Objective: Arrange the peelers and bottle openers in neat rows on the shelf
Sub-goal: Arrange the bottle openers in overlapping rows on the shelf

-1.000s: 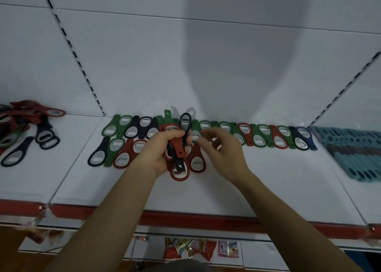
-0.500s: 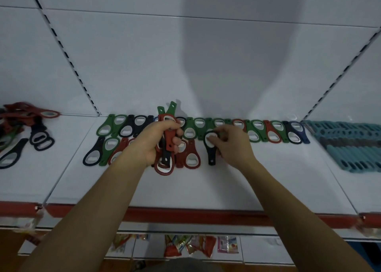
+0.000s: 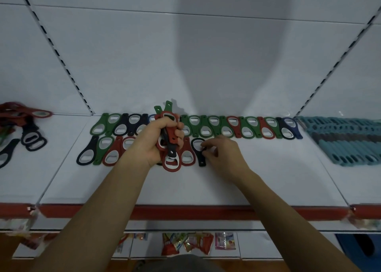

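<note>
Clenched bottle-opener bundle (image 3: 171, 162) in left hand (image 3: 155, 141) as ready stock; pinched black bottle opener (image 3: 197, 146) with right hand (image 3: 223, 155), squaring front row (image 3: 111, 152).

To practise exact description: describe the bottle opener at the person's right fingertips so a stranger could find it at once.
Find the white shelf with the red front edge. Follow its front row of bottle openers to the right end, at the right hand. The last one is the black opener, ring toward the wall, unlike its red neighbour.
</note>
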A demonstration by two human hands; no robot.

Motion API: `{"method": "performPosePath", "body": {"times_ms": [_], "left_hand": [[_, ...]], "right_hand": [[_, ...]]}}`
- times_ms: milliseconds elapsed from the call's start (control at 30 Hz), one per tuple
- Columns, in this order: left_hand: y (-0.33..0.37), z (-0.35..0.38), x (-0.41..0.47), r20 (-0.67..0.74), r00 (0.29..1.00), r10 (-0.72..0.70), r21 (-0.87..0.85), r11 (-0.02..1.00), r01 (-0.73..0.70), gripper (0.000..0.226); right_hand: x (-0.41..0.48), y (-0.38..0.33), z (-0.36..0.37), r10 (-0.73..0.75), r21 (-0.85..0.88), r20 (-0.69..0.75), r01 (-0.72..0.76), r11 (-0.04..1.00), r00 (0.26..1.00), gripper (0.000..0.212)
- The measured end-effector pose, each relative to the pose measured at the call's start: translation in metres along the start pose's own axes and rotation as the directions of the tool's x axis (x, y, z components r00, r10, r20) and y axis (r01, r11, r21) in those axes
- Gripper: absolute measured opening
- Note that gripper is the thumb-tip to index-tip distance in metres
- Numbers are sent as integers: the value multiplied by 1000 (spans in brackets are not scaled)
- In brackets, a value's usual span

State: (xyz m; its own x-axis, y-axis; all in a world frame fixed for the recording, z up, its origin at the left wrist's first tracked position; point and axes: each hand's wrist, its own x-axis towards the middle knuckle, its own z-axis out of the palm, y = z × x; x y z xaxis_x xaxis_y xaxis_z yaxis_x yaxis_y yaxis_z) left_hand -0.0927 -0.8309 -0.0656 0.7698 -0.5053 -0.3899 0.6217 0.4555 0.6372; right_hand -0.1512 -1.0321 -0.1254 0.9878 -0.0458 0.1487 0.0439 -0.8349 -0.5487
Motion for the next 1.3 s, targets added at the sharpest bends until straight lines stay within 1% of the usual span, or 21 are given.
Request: {"method": "performPosePath", "body": {"times_ms": [133,233,333,433,533,800,900,1100,1167,1233,1300], "left_hand": [[3,-1,-3,-21,1000,20,4,1000,-20,18],[4,-4,-6,-18,999,37,45,998,-36,16],[4,-7,-7,-44,999,32,105,994,-27,12],[3,-10,-7,-39,999,35,200,979,-26,25],[1,-13,-8,-11,998,57,242,969,-53,35],[-2,-15,-9,-12,995,103,270,958,-95,30],[-4,-14,-8,-12,994,112,281,954,-104,33],[-5,-15,-3,-75,992,99,258,963,-77,42],[-5,-16,-2,-87,992,88,228,971,-66,42],[-5,-17,-3,-89,992,86,243,968,-62,41],[-5,-17,-4,-82,994,73,280,959,-47,39]], "right_hand": [[-2,-3,4,-32,7,-15,32,999,999,21],[-3,-4,5,-36,0,-23,36,999,999,21],[-4,-5,7,-34,-18,-30,33,999,999,23],[-5,-5,7,-32,-11,-29,32,999,999,23],[-4,-4,5,-33,-3,-33,33,999,999,23],[-5,-3,7,-55,3,-53,56,998,997,19],[-5,-4,8,-63,9,-64,64,998,996,18],[-6,-4,11,-105,2,-85,105,994,991,17],[-6,-3,11,-100,-1,-74,101,995,992,18],[-7,-4,11,-94,-1,-69,94,996,993,19],[-8,-6,9,-73,63,-117,81,995,990,20]]}}
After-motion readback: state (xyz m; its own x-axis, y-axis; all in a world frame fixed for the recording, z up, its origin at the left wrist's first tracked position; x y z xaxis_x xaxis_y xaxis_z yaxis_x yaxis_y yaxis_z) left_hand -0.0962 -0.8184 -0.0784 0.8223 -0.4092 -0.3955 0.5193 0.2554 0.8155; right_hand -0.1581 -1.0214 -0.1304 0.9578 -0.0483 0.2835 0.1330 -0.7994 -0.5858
